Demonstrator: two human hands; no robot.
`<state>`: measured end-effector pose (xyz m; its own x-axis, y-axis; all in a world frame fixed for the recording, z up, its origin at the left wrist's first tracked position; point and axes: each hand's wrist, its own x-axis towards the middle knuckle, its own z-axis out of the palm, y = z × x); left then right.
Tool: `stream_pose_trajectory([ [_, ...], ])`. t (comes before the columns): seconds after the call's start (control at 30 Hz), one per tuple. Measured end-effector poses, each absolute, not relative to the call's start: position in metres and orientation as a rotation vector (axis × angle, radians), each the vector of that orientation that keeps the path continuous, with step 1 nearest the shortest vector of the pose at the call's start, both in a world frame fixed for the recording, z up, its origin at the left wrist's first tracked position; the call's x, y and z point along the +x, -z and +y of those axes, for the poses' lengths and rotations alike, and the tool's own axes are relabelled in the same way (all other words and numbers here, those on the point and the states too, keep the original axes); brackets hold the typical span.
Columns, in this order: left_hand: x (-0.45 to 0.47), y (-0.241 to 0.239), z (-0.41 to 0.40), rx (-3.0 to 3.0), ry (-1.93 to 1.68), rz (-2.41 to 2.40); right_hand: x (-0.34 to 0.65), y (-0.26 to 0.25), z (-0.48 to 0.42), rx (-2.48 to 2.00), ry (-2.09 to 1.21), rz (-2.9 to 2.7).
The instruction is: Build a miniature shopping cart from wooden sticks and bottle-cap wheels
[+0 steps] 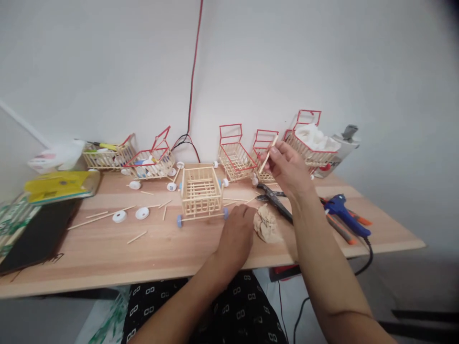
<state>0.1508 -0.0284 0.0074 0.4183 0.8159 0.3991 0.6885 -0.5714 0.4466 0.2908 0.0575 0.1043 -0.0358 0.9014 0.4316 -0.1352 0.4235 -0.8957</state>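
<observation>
My right hand (285, 165) is raised above the table, pinching a short wooden stick (268, 155) that tilts up to the right. Low on the tabletop, my left hand (238, 229) rests with its fingers curled, beside a crumpled tan paper-like lump (266, 223). Whether those fingers hold anything is hidden. Left of that hand stands a small cart made of plain wooden sticks (202, 193), with blue wheels (180, 220) on a stick axle. Pliers with dark handles (276, 203) lie just beyond the lump, partly behind my right forearm.
Several red-trimmed stick carts (234, 157) line the wall. A blue glue gun (344, 215) and orange-handled tool (342, 230) lie at right. Loose sticks (137, 237) and white discs (119, 217) are scattered at left, near a yellow packet (60, 186) and black board (39, 234).
</observation>
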Motion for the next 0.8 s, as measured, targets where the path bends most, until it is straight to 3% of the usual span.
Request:
stream_pose_trajectory([
  [0.2,0.171,-0.036,0.007,2.586,-0.338,1.608,0.313,-0.076,0.070,-0.765,-0.897,-1.010],
  [0.3,0.184,-0.035,0.027,2.589,-0.260,1.652,0.315,-0.071,0.069,-0.771,-0.899,-0.971],
  [0.6,0.174,-0.031,0.019,2.575,-0.212,1.706,0.315,-0.072,0.065,-0.742,-0.953,-0.964],
  [0.8,0.160,-0.020,0.015,2.493,-0.587,1.677,0.315,-0.071,0.066,-0.742,-0.951,-0.966],
])
